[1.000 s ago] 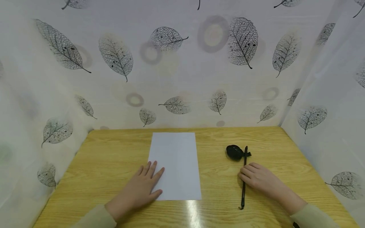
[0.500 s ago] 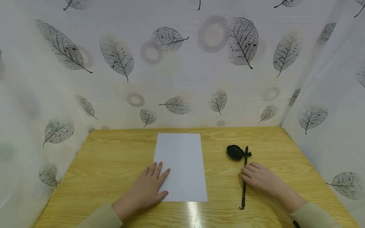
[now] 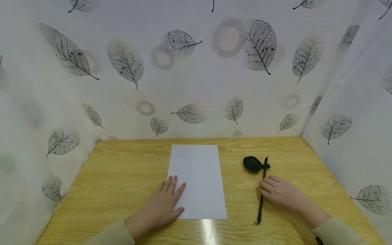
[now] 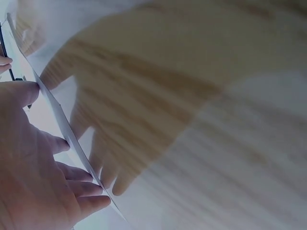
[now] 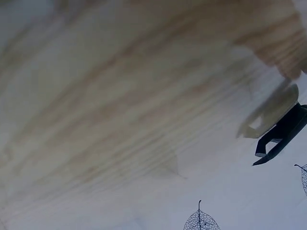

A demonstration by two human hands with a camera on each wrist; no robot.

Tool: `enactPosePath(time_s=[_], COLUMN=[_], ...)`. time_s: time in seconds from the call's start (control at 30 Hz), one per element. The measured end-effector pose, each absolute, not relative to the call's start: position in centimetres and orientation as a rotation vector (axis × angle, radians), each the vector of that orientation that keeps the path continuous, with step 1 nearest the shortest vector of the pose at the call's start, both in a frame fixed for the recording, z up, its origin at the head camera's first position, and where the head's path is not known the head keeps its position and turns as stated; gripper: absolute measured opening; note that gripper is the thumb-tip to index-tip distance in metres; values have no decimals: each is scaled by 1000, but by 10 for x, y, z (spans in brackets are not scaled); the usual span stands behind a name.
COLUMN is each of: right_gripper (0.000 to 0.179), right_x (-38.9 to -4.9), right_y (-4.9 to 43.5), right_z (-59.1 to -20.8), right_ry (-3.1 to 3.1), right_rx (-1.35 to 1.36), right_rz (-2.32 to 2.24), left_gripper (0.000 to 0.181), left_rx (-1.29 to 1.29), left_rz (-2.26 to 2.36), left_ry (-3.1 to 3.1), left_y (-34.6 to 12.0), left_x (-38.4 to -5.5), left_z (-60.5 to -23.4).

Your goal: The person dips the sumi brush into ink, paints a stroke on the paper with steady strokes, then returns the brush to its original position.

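Observation:
My left hand (image 3: 157,206) rests with spread, straight fingers on the left edge of a white sheet of paper (image 3: 200,180), which lies flat on the table. In the left wrist view the fingers (image 4: 79,187) reach to the paper's edge. On the right, my right hand (image 3: 281,192) holds a slim black stick (image 3: 260,211) between curled fingers and thumb. A small loop hangs at the stick's near end, like that of a writing brush. The stick's far end lies across the narrow neck of a rounded, shiny black object (image 3: 252,164) whose kind I cannot tell.
Beneath everything is a glossy yellow wood-grain table (image 3: 122,163), with a bright reflection near its front. A pale curtain (image 3: 196,81) printed with leaves encloses its back and both sides.
The paper has slid to the right under my left hand, which moved along with it. My right hand stays almost in place; the stick's near end has swung slightly left.

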State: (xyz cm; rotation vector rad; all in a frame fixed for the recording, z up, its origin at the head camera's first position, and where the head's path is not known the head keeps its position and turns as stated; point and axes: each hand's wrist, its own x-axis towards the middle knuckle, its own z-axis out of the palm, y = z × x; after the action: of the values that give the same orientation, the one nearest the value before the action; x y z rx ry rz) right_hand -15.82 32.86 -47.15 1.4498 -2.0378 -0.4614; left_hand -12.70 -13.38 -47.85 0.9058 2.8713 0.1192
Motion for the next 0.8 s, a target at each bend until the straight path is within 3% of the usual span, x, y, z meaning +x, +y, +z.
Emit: enactPosePath(time_s=[0.8], right_gripper=[62], right_x=[-162], right_y=[327], right_z=[-446], right_ry=[-1907], right_rx=[1386], right_rz=[-416], left_gripper=[78], left_rx=[917], left_rz=[99], left_ry=[2868], left_y=[-111], left_x=[-129], left_z=[-481])
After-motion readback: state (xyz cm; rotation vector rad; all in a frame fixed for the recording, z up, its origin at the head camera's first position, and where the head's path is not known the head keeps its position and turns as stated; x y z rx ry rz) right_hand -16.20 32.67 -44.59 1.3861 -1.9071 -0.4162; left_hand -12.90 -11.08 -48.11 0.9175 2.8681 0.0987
